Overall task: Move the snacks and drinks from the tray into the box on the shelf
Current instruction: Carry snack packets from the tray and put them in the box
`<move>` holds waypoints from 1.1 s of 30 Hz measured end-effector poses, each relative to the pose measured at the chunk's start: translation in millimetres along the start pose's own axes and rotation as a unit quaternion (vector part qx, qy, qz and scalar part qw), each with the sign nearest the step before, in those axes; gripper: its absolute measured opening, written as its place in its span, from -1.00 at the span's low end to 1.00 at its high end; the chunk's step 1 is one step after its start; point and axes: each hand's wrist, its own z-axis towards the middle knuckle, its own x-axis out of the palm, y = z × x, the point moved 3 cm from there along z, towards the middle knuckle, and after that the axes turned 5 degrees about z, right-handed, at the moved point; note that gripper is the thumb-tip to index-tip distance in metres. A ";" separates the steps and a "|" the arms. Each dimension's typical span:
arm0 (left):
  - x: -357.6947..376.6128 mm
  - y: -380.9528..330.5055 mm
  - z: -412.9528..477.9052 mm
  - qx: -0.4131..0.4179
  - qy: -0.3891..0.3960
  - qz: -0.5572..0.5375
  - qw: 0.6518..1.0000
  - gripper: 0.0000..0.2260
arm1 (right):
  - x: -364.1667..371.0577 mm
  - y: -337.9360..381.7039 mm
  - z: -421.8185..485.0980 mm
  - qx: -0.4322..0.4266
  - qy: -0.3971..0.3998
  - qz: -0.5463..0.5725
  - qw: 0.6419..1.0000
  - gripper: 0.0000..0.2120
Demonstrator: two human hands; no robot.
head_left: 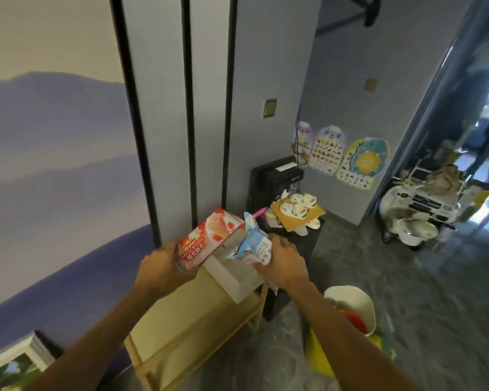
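One "Wafer" box [206,241], left hand [164,266]

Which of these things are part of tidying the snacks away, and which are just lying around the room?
Part of the job:
- pink wafer box in the left hand
- blue-and-white packet in the right hand
- white box on the wooden shelf

Just lying about:
- small shoes on cardboard
- animal posters
- white toy car
- white bucket

Two hands [164,266], one wafer pack [206,238], one blue snack bag [254,244], one box [232,272], one shelf [181,328]
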 end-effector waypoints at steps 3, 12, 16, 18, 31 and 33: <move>23.1 -9.4 55.0 0.013 -0.003 -0.002 1.000 -0.28 | -3.7 -12.5 57.5 -0.012 -0.001 -0.027 1.000 -0.11; 89.1 -12.9 161.2 -0.031 0.017 -0.019 0.999 -0.24 | 27.2 -39.1 196.7 -0.034 0.018 -0.052 0.998 -0.08; 114.7 -5.0 187.6 -0.100 0.014 -0.031 0.994 -0.27 | 57.5 -45.1 254.4 -0.039 0.053 -0.027 0.998 -0.15; 129.4 -3.0 197.6 -0.141 0.003 -0.033 0.989 -0.28 | 63.6 -41.1 276.4 -0.059 0.062 0.002 0.996 -0.21; 237.6 -71.4 216.2 -0.431 -0.087 -0.042 0.897 -0.24 | 146.6 -72.7 382.0 -0.082 0.228 0.004 0.970 -0.35; 259.6 -77.4 214.8 -0.478 -0.091 -0.077 0.870 -0.31 | 174.4 -76.6 386.1 -0.058 0.250 0.028 0.966 -0.38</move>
